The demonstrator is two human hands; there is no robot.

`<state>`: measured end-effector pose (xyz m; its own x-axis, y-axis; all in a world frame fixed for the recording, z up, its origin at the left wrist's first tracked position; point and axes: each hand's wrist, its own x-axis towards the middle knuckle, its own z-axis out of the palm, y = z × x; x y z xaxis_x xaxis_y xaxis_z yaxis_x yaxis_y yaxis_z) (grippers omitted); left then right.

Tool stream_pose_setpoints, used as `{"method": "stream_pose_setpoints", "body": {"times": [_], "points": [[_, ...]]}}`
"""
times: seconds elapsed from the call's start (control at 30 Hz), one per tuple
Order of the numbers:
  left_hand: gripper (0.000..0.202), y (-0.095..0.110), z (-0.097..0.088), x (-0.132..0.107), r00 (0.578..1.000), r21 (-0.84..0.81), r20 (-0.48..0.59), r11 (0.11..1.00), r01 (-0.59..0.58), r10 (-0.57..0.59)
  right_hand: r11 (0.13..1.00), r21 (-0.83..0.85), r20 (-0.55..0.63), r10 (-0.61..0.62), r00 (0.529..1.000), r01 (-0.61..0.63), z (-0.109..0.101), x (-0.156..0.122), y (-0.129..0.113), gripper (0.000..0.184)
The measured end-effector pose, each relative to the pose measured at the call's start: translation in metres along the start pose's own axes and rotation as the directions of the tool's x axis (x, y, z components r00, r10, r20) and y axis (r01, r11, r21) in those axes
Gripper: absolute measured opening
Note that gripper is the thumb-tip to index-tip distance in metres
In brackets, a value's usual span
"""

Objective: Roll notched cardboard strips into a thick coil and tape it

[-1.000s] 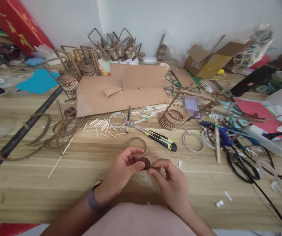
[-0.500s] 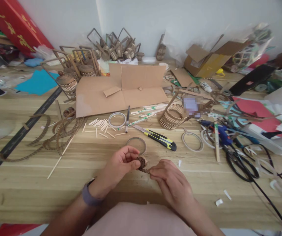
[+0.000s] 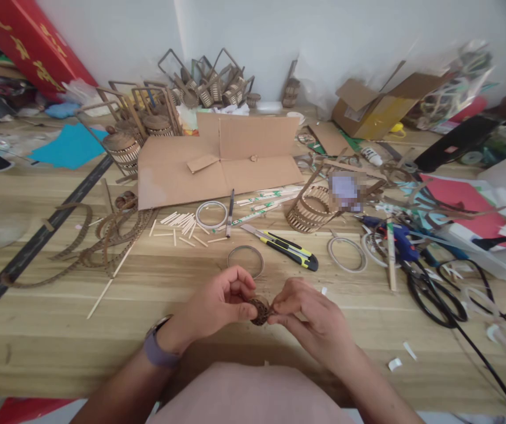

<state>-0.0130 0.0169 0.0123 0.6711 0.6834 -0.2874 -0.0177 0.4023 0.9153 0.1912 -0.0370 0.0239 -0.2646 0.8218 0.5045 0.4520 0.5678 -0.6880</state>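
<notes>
Between my hands is a small coil of brown corrugated cardboard strip point(image 3: 260, 312), wound into a round. My left hand point(image 3: 220, 303) pinches it from the left, thumb on the near face and fingers curled behind. The thumb and fingertips of my right hand point(image 3: 308, 321) close on the coil's right edge, where the strip's tail seems to be; the fingers partly hide it. Just beyond the left fingers lies a thin grey ring point(image 3: 245, 261). A yellow-and-black utility knife point(image 3: 282, 247) rests past the hands, its blade pointing left.
Short wooden sticks point(image 3: 182, 227) and a tape roll point(image 3: 211, 215) lie beyond my hands. A small slatted bucket point(image 3: 309, 209) stands behind the knife. Loose corrugated strips point(image 3: 112, 238) spread at left. Scissors point(image 3: 433, 300) and a blue glue gun point(image 3: 400, 241) lie right; flattened cardboard point(image 3: 177, 171) lies farther back.
The coil has moved slightly right and nearer to me. My right fingers have come up against it, and the length of strip between the hands has shortened.
</notes>
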Motion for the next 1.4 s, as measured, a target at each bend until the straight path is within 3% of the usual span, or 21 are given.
{"method": "stream_pose_setpoints", "body": {"times": [0.1,0.23,0.5,0.6,0.73,0.83,0.97,1.07,1.27,1.4], "points": [[0.035,0.003,0.0,-0.003,0.998,0.07,0.057,0.998,-0.004,0.0,0.987,0.025,0.092,0.154,0.984,-0.157,-0.005,0.003,-0.003,0.025],[0.025,0.009,0.002,-0.007,0.995,0.205,0.095,0.978,-0.029,0.009,0.924,-0.042,0.241,0.379,0.893,-0.381,-0.011,0.01,-0.008,0.032],[0.018,0.014,0.005,-0.007,0.997,0.533,0.059,0.843,-0.071,0.046,0.851,-0.046,0.448,0.485,0.751,-0.522,-0.006,0.021,0.003,0.028],[0.016,0.01,0.003,-0.005,0.997,0.543,-0.034,0.839,-0.039,0.069,0.837,0.065,0.459,0.459,0.761,-0.544,-0.001,0.019,0.011,0.023],[0.017,0.001,0.002,0.001,0.976,0.324,-0.185,0.945,-0.05,0.115,0.808,0.238,0.384,0.431,0.816,-0.539,0.005,0.016,0.017,0.021],[0.019,-0.005,0.002,0.004,0.977,0.227,-0.179,0.971,-0.075,0.117,0.79,0.262,0.251,0.499,0.83,-0.554,0.012,0.012,0.023,0.02],[0.043,-0.011,0.008,0.004,0.984,0.254,-0.12,0.962,-0.1,0.134,0.739,0.331,0.116,0.585,0.803,-0.586,0.022,0.006,0.031,0.026],[0.05,-0.016,0.013,0.006,0.97,0.333,-0.189,0.939,-0.081,0.15,0.674,0.451,0.124,0.602,0.789,-0.585,0.03,0.003,0.032,0.035],[0.035,-0.019,0.013,0.005,0.948,0.469,-0.234,0.879,-0.084,0.215,0.471,0.682,0.238,0.581,0.779,-0.559,0.036,0.003,0.03,0.046],[0.032,-0.016,0.012,0.004,0.951,0.466,-0.204,0.877,-0.115,0.233,0.466,0.692,0.262,0.55,0.793,-0.552,0.033,0.001,0.035,0.047]]}}
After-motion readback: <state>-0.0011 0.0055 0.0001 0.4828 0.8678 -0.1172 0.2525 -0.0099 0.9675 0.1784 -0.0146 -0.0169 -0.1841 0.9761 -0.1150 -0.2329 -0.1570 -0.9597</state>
